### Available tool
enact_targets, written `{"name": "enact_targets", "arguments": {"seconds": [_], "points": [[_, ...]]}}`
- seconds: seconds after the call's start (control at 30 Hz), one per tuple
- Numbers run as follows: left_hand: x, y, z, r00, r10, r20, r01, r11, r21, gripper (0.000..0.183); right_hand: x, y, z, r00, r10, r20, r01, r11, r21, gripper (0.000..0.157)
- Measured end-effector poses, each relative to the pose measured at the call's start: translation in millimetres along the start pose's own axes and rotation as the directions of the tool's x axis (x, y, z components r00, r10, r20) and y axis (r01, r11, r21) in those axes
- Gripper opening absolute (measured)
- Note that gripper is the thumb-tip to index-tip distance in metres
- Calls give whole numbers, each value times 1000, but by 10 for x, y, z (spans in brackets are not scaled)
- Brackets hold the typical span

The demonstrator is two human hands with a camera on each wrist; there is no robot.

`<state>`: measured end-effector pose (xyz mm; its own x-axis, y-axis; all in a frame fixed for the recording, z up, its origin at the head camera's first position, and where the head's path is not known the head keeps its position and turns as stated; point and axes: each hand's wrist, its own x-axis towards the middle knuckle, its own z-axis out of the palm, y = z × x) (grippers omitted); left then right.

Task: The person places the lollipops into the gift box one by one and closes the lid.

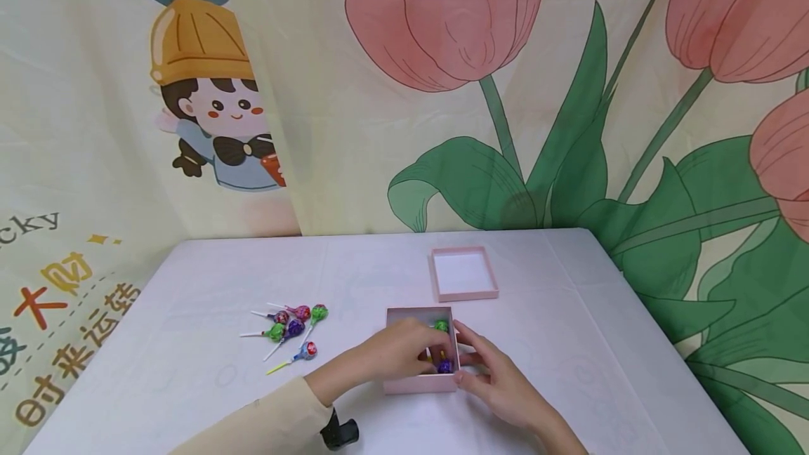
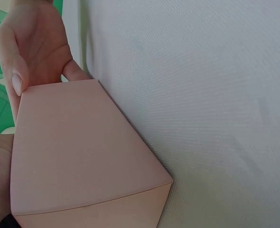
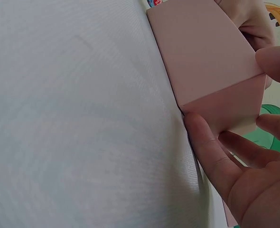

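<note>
A pink open-topped box (image 1: 420,384) stands on the white tabletop. My left hand (image 1: 404,350) reaches down into it from the left, fingers bent; the box wall partly hides the fingertips, so I cannot tell whether they hold a lollipop. Beside those fingers lie a purple-wrapped lollipop (image 1: 445,366) and, farther back, a green-wrapped one (image 1: 440,326). My right hand (image 1: 499,379) is at the box's right side, its fingertips and thumb touching the wall and near corner. In the right wrist view, the fingers (image 3: 211,147) lie extended and spread along that side.
Several lollipops (image 1: 293,329) in colourful wrappers lie loosely grouped left of the box, one with a yellow stick (image 1: 278,368) nearest me. A pink lid (image 1: 465,296) with a white inside lies behind the box. A tulip-printed cloth (image 1: 329,160) hangs beyond the table.
</note>
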<state>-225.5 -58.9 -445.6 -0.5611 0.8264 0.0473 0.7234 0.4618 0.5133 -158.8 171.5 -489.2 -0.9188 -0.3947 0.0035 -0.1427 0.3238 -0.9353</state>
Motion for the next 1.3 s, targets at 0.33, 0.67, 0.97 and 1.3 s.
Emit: {"name": "enact_targets", "arguments": {"seconds": [0.33,0.67,0.97,1.3], "points": [[48,-4,6,999,-2,53,3,1000,-24,17,2,-3,9,999,40,-10,-40,999,-35,76],[80,-4,20,998,-20,64,21,1000,-10,19,-15,-11,3,1000,8,2,-8,1000,20,76],[71,-48,4,997,-6,83,9,999,-32,18,5,-6,11,999,44,-13,-44,998,-33,76],[-29,-46,-148,997,-47,59,50,998,-42,21,9,-22,13,999,39,-16,-39,999,-26,76]]}}
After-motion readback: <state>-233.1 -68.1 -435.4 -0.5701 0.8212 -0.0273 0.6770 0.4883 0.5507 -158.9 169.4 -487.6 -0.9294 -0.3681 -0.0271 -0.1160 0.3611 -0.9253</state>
